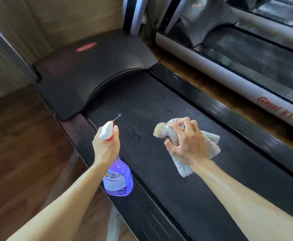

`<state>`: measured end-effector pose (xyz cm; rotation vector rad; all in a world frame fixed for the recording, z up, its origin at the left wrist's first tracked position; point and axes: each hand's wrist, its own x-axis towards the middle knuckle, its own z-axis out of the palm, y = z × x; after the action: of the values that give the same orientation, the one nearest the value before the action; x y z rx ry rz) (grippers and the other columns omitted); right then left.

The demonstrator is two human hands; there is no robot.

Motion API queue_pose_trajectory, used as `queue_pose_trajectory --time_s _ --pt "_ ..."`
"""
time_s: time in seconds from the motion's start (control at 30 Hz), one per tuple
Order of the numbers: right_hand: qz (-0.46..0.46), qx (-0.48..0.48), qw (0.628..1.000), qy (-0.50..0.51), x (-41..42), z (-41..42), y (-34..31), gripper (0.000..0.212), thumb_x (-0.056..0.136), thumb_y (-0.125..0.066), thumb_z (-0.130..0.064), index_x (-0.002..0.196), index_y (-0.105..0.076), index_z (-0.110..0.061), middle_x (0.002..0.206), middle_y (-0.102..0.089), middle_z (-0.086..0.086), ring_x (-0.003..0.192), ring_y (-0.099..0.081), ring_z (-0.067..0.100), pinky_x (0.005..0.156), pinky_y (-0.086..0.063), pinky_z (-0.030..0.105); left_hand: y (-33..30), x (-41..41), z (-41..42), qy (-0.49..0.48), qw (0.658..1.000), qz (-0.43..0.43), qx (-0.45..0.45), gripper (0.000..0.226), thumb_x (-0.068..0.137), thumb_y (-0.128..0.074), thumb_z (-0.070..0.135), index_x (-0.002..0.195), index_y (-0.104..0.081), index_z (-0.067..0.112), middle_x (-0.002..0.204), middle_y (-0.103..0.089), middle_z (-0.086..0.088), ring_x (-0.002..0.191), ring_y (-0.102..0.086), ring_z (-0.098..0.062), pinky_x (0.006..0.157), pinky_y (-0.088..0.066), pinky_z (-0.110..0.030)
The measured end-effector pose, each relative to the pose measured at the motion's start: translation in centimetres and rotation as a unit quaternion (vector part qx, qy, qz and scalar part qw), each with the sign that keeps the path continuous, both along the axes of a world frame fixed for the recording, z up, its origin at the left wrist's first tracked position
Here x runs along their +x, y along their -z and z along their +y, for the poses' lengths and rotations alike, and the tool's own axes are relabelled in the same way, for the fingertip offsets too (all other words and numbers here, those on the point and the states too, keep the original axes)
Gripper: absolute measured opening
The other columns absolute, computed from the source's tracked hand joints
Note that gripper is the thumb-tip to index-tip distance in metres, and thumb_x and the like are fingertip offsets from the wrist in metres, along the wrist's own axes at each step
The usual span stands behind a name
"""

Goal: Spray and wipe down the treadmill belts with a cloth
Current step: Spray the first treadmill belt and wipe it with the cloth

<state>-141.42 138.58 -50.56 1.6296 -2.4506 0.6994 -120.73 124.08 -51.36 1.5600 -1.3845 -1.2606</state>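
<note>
While left hand (pixel 105 146) grips bottle (pixel 118 180) — right hand (pixel 185 145) bunches nubby cloth (pixel 210 145).

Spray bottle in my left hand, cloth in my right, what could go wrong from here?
1. The spray bottle fires a thin jet along the belt near its left edge, so cleaner may land on the wooden floor.
2. The cloth is bunched in the right hand, off the belt; the spray may dry before wiping.
</note>
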Motion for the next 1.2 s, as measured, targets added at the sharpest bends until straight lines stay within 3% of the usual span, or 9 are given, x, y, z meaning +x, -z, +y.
queue_pose_trajectory --time_s 0.17,0.3,0.43,0.6,0.77,0.9,0.97,1.07,1.2 --pt "-0.014 -0.006 1.0 0.012 0.0 0.1 0.9 0.041 0.084 -0.055 -0.045 0.112 -0.071 -0.02 0.11 -0.056 0.006 0.09 -0.049 0.027 0.072 -0.049 0.037 1.3 0.7 0.6 0.026 0.999 -0.019 0.015 0.011 0.087 -0.062 0.057 0.098 -0.062 0.057 0.098 -0.071 -0.001 0.096 -0.071 -0.035 0.09 -0.059 -0.051" --pt "-0.008 -0.005 1.0 0.022 0.0 0.7 0.9 0.043 0.084 -0.054 -0.046 0.113 -0.071 -0.02 0.109 -0.056 0.005 0.091 -0.05 0.027 0.069 -0.046 0.033 1.5 1.0 1.3 0.036 0.999 -0.022 0.023 0.01 0.087 -0.064 0.058 0.093 -0.06 0.064 0.092 -0.067 0.007 0.088 -0.07 -0.029 0.089 -0.059 -0.051" --pt "0.0 0.003 0.999 0.037 -0.4 1.9 0.7 0.043 0.085 -0.052 -0.048 0.113 -0.071 -0.021 0.11 -0.056 0.004 0.092 -0.051 0.026 0.068 -0.04 0.03 1.3 0.7 2.1 0.067 0.997 -0.019 0.022 0.008 0.093 -0.065 0.049 0.088 -0.06 0.053 0.084 -0.062 0.008 0.069 -0.057 -0.019 0.081 -0.06 -0.052" --pt "-0.009 0.016 0.997 0.072 -1.2 4.7 1.4 0.044 0.087 -0.051 -0.049 0.113 -0.07 -0.021 0.111 -0.055 0.003 0.095 -0.05 0.026 0.071 -0.04 0.031 1.9 -0.1 3.7 0.106 0.994 -0.016 0.015 0.008 0.096 -0.065 0.042 0.092 -0.061 0.036 0.08 -0.057 -0.002 0.065 -0.052 -0.021 0.065 -0.054 -0.044" --pt "-0.021 0.021 0.994 0.104 -1.8 7.8 1.8 0.045 0.086 -0.05 -0.049 0.114 -0.07 -0.02 0.112 -0.055 0.003 0.098 -0.051 0.028 0.07 -0.044 0.034 2.9 -1.1 5.7 0.153 0.988 -0.017 0.02 0.006 0.094 -0.067 0.044 0.096 -0.065 0.038 0.076 -0.056 0.002 0.064 -0.05 -0.019 0.064 -0.052 -0.041" --pt "-0.021 0.018 0.991 0.129 -2.5 10.3 1.9 0.048 0.086 -0.048 -0.049 0.115 -0.071 -0.019 0.113 -0.056 0.004 0.098 -0.052 0.03 0.071 -0.045 0.036 3.1 -2.4 7.5 0.188 0.982 -0.013 0.032 0.009 0.093 -0.069 0.043 0.091 -0.066 0.051 0.076 -0.054 0.006 0.063 -0.046 -0.014 0.065 -0.056 -0.046" --pt "-0.014 0.025 0.989 0.142 -3.1 11.6 1.8 0.047 0.086 -0.048 -0.049 0.116 -0.071 -0.019 0.113 -0.056 0.004 0.098 -0.053 0.03 0.071 -0.042 0.034 3.3 -3.2 8.4 0.204 0.978 -0.011 0.042 0.006 0.093 -0.069 0.042 0.097 -0.068 0.038 0.076 -0.051 0.006 0.063 -0.043 -0.014 0.068 -0.057 -0.052" --pt "-0.012 0.031 0.987 0.158 -4.2 13.4 1.8 0.046 0.087 -0.049 -0.048 0.117 -0.07 -0.02 0.113 -0.054 0.004 0.097 -0.052 0.03 0.07 -0.046 0.037 3.7 -4.6 9.7 0.222 0.974 -0.014 0.047 0.036 0.093 -0.069 0.041 0.105 -0.057 0.009 0.075 -0.043 0.0 0.064 -0.04 -0.019 0.059 -0.051 -0.052" --pt "-0.014 0.036 0.981 0.189 -5.6 15.9 1.7 0.041 0.088 -0.055 -0.044 0.118 -0.069 -0.02 0.114 -0.053 0.004 0.099 -0.05 0.029 0.074 -0.048 0.039 3.7 -6.7 11.8 0.256 0.965 -0.006 0.055 0.03 0.094 -0.068 0.038 0.106 -0.06 0.012 0.077 -0.044 -0.002 0.064 -0.041 -0.02 0.059 -0.046 -0.038"
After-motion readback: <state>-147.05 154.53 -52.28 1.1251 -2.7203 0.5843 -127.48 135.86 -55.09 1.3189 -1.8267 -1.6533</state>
